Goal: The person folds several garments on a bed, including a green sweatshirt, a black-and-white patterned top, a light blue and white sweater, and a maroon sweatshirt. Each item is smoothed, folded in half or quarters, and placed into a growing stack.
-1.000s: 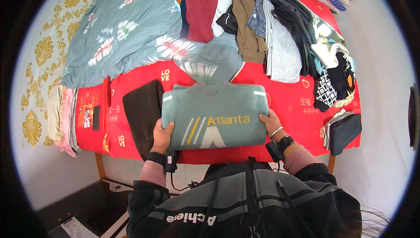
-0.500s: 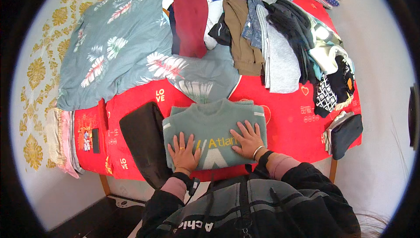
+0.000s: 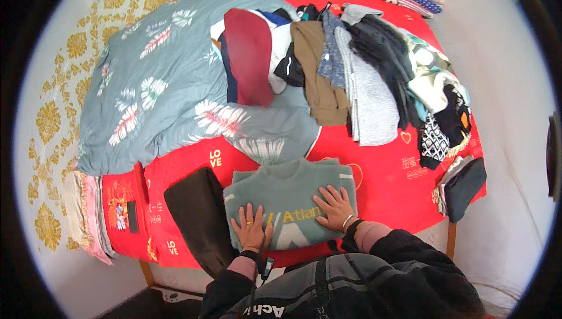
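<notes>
The left hand (image 3: 252, 232) and right hand (image 3: 336, 209) lie spread, grip released, on 1 folded sweater (image 3: 290, 199), apparently pressing it flat against the bed (image 3: 380, 187).

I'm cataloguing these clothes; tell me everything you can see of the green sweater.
The green sweater looks fuzzy, with a round neck, white bands and marks, yellow lettering. Folded into a rectangle, it lies front up on the red sheet, neckline at the far edge. The left hand and right hand rest spread on it.
</notes>
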`<control>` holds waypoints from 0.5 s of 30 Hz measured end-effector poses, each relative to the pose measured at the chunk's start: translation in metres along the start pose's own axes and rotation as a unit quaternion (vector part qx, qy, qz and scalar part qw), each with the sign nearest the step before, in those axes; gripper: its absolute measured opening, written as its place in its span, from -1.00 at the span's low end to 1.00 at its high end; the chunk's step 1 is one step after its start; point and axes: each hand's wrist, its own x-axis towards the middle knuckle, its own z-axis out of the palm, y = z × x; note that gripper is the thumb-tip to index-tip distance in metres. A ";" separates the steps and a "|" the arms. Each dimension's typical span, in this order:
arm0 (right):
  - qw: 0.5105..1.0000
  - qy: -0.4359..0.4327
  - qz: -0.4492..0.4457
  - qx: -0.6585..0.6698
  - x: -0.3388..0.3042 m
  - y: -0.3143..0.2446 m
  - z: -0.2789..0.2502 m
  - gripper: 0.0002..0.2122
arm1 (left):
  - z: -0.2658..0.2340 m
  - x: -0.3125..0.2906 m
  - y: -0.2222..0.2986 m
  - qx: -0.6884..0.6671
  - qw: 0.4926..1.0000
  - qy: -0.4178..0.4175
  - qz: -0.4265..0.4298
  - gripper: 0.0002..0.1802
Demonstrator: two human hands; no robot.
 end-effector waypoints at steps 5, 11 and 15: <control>1.000 0.021 0.002 -0.005 -0.010 -0.013 -0.023 -0.44 | -0.031 -0.005 0.018 0.010 0.999 -0.028 -0.021 -0.32; 0.988 0.030 -0.152 0.011 -0.029 -0.031 -0.026 -0.39 | -0.032 -0.004 0.080 -0.002 0.985 -0.024 0.168 -0.29; 0.990 -0.023 -0.142 0.005 -0.024 -0.024 -0.014 -0.32 | -0.015 -0.001 0.087 0.033 0.980 -0.082 0.176 -0.26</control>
